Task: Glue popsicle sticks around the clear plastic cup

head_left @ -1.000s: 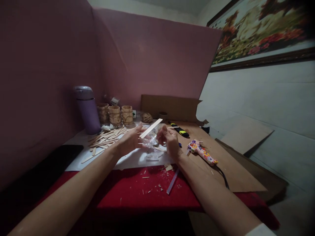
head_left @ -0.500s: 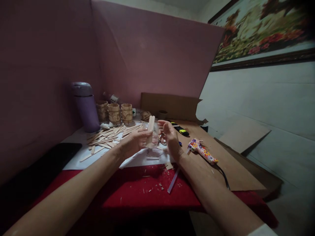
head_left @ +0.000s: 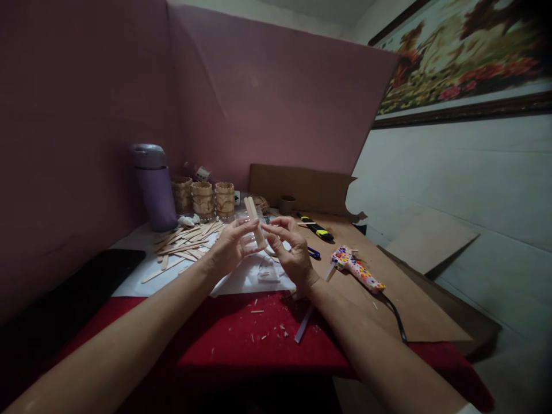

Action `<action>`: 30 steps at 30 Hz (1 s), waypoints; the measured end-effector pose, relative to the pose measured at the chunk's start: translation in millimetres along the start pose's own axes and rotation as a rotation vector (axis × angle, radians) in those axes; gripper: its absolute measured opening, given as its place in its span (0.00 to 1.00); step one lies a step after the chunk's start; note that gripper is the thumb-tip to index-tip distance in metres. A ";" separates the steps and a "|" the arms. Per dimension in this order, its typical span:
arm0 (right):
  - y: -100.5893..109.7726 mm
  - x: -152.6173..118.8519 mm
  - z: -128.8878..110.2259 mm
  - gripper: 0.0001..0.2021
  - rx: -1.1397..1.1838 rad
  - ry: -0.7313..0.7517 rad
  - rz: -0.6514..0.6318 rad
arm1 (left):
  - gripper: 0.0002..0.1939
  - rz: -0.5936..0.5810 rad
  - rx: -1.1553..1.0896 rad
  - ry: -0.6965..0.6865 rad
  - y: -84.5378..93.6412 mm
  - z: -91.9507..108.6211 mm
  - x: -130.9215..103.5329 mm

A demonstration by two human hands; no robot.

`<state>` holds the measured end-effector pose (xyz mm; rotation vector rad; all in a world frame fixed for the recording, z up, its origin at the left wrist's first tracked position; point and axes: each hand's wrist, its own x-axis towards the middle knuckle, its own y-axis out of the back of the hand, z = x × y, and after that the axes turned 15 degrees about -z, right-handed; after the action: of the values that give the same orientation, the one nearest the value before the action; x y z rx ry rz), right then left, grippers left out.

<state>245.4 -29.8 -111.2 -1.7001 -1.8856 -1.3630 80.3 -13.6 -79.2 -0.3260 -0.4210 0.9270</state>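
In the head view my left hand [head_left: 236,244] grips a clear plastic cup [head_left: 242,214], with two pale craft sticks [head_left: 254,221] standing side by side against its wall, slightly tilted. My left thumb presses on the sticks. Facing it, my right hand [head_left: 290,248] has its fingers apart and bent, the fingertips close to the sticks' right edge; whether they touch is unclear. A pile of loose craft sticks [head_left: 185,244] lies left of my hands on white paper [head_left: 237,282]. Right of my right hand is a blue handle [head_left: 314,253].
Several stick-covered cups [head_left: 202,199] stand behind the pile, beside a purple bottle [head_left: 155,192]. On the cardboard [head_left: 414,310] lie a black-yellow utility knife [head_left: 318,229] and a flower-patterned glue gun [head_left: 357,269] with a cord. Scraps and a glue stick [head_left: 304,325] lie on red cloth [head_left: 207,333].
The sticks and cup have tilted to the left in my left hand. My right hand has turned and brought its fingers nearer to the sticks. The camera view has shifted slightly.
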 end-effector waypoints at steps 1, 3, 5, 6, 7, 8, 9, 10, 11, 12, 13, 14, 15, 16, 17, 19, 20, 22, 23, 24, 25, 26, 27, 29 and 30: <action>-0.3 -0.1 0.5 0.12 0.003 -0.002 -0.003 | 0.21 0.008 -0.003 0.002 0.2 -0.3 0.3; -0.5 -0.4 1.0 0.12 0.011 -0.010 -0.003 | 0.21 0.017 -0.003 0.004 0.7 -0.8 1.0; -0.4 -0.6 0.9 0.12 0.017 -0.013 -0.001 | 0.20 0.017 0.000 0.001 1.0 -1.1 1.3; -0.3 -0.6 0.8 0.12 0.018 -0.013 0.001 | 0.20 0.014 0.001 0.000 1.0 -1.4 1.4; -0.1 -0.5 0.8 0.12 0.015 -0.013 0.001 | 0.19 0.010 0.000 0.000 0.9 -1.8 1.5; 0.0 -0.3 0.8 0.11 0.009 -0.013 0.002 | 0.19 0.007 -0.004 0.002 0.9 -2.3 1.5; 0.2 0.0 1.0 0.11 0.003 -0.013 0.003 | 0.19 0.006 -0.009 0.005 0.9 -2.9 1.6; 0.3 0.3 1.2 0.11 -0.004 -0.013 0.005 | 0.19 0.004 -0.013 0.008 1.1 -3.5 1.8; 0.4 0.7 1.4 0.11 -0.009 -0.011 0.008 | 0.19 0.004 -0.016 0.009 1.3 -4.2 2.1; 0.5 1.1 1.6 0.11 -0.014 -0.008 0.009 | 0.19 0.007 -0.017 0.009 1.6 -4.8 2.4; 0.5 1.5 1.5 0.10 -0.017 -0.004 0.009 | 0.19 0.007 -0.015 0.008 1.8 -5.2 2.8; 0.5 1.7 1.3 0.10 -0.019 -0.001 0.009 | 0.19 0.003 -0.011 0.009 2.1 -5.5 3.2; 0.4 1.9 0.7 0.11 -0.021 0.002 0.009 | 0.19 -0.002 -0.008 0.007 2.1 -5.7 3.6; 0.5 2.0 -0.2 0.11 -0.023 0.003 0.011 | 0.19 -0.012 -0.004 0.009 1.9 -5.7 3.8; 0.6 2.0 -1.4 0.11 -0.021 0.007 0.018 | 0.19 -0.024 0.001 0.011 1.5 -5.7 4.0; 1.6 2.2 -3.9 0.11 -0.014 0.013 0.059 | 0.20 -0.040 0.020 0.009 0.2 -5.6 3.9; 2.8 2.5 -4.9 0.11 -0.010 0.012 0.092 | 0.21 -0.040 0.035 0.005 -0.5 -5.6 3.6; 6.4 4.2 -5.5 0.12 -0.008 -0.005 0.171 | 0.24 -0.037 0.066 0.003 -1.4 -5.4 2.7; 8.8 5.6 -5.1 0.12 -0.008 -0.024 0.196 | 0.26 -0.045 0.080 0.009 -1.5 -5.2 2.1; 11.3 7.2 -4.3 0.13 -0.001 -0.044 0.200 | 0.26 -0.067 0.092 0.025 -1.5 -4.8 1.3; 13.7 8.9 -3.2 0.14 0.017 -0.062 0.184 | 0.27 -0.100 0.104 0.045 -1.2 -4.3 0.6; 15.8 10.6 -2.2 0.15 0.048 -0.078 0.150 | 0.27 -0.142 0.115 0.069 -0.8 -3.9 -0.2; 17.4 12.0 -1.3 0.16 0.089 -0.090 0.106 | 0.26 -0.186 0.124 0.091 -0.4 -3.7 -0.8; 18.6 13.7 -0.8 0.15 0.183 -0.112 0.037 | 0.26 -0.258 0.143 0.121 0.5 -4.1 -1.5; 18.4 14.0 -1.2 0.14 0.227 -0.125 0.021 | 0.26 -0.284 0.155 0.125 0.9 -4.8 -1.5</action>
<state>257.2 -24.1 -92.1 -1.7195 -1.9956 -1.0114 81.3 -14.8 -84.1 -0.1757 -0.2704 0.6532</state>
